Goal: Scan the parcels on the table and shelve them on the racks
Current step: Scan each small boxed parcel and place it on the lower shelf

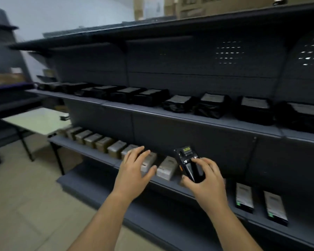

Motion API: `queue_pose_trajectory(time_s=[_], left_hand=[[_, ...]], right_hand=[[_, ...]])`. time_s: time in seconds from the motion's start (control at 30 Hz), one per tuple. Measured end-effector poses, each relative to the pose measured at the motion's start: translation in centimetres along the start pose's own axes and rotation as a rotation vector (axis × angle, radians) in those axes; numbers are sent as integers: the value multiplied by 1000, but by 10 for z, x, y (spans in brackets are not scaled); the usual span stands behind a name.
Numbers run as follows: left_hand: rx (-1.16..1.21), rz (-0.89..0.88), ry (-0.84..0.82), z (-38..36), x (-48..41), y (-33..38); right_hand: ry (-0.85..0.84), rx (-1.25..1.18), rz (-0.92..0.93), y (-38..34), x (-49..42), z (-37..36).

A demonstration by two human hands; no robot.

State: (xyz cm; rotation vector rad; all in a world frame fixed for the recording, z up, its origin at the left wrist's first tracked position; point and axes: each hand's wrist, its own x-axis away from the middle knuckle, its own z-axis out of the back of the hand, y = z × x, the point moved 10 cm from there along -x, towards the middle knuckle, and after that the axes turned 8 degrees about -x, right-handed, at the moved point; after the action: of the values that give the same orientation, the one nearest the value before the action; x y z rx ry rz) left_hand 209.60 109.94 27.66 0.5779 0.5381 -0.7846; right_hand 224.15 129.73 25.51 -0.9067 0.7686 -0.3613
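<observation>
I stand before a dark grey rack (188, 122). My right hand (205, 180) grips a black handheld scanner (189, 163), its small screen pointing up and away. My left hand (134, 165) is spread open, fingers resting on or just over a grey-brown boxed parcel (150, 160) on the lower shelf. A second boxed parcel (167, 167) lies just right of it, between my hands. A row of similar boxes (98, 142) runs off to the left along the same shelf. Whether the left fingers press the box is unclear.
The middle shelf holds several black bagged parcels with white labels (212, 105). Two black labelled packs (244, 197) lie on the lower shelf at the right. A pale table (36, 122) stands at the left behind the rack. Cardboard boxes (188, 6) sit on top.
</observation>
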Motion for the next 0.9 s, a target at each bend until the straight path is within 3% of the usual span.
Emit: queue_pose_trajectory(time_s=[0.4,0.7,0.9], left_hand=[[-231,328,113,163,18,-331],[-409,646,247,305,88,-582],[-420,705,258,355,84,-759]], right_hand=[[-285,-275,208,-169,-67,-375],[-584,-400,390,-320,-52,-680],[-659,-399,430,-389,-62,-866]])
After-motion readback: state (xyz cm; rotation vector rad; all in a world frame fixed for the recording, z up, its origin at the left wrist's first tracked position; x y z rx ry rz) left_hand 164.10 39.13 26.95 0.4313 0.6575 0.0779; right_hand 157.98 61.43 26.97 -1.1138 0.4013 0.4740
